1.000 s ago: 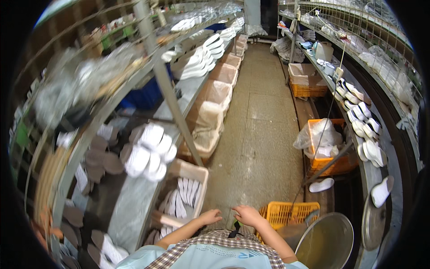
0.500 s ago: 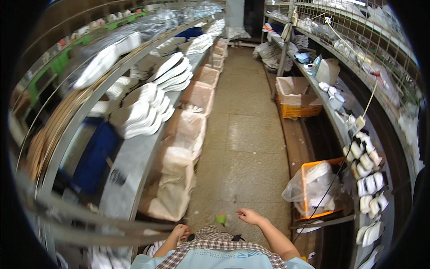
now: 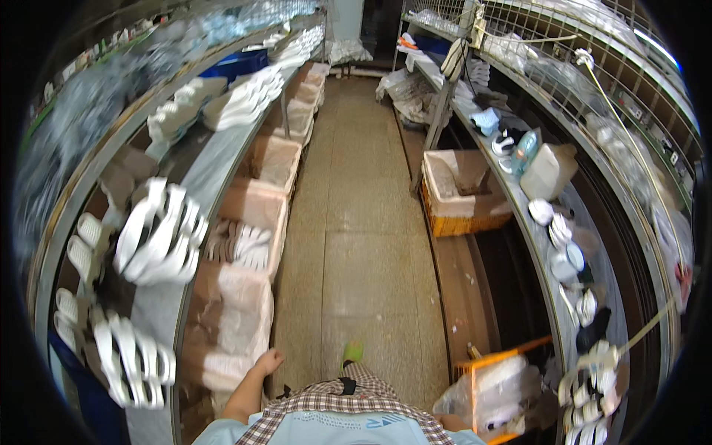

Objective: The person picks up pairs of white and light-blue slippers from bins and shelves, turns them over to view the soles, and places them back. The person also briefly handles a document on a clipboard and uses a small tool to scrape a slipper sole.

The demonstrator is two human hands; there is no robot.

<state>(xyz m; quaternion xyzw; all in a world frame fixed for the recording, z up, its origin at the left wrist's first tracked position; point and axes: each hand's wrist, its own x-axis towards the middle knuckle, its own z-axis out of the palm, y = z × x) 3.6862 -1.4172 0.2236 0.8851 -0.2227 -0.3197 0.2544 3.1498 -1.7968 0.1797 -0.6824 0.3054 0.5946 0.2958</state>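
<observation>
My left hand (image 3: 270, 362) hangs low at my side with its fingers curled in a loose fist, and nothing shows in it. Beside it stands the nearest lined bin (image 3: 271, 311), apart from the hand as far as I can tell. Only a sliver of my right arm (image 3: 450, 423) appears at the lower edge; that hand is out of sight. On the shelf to the left, white shoe soles (image 3: 159, 241) stand stacked in rows, with more soles (image 3: 133, 360) nearer me. Further soles (image 3: 239, 245) lie inside a bin beneath.
A tiled aisle (image 3: 356, 193) runs ahead between two racks. To the right are an orange crate (image 3: 461, 393) with plastic bags, a lined orange crate (image 3: 452, 222), and a shelf with a white jug (image 3: 547, 172), a cup (image 3: 567, 261) and footwear. Wire mesh (image 3: 549, 52) tops that rack.
I have moved forward along the aisle, so bins and shelves slide nearer. My right hand has dropped out of view, while my left hand now shows farther from my body.
</observation>
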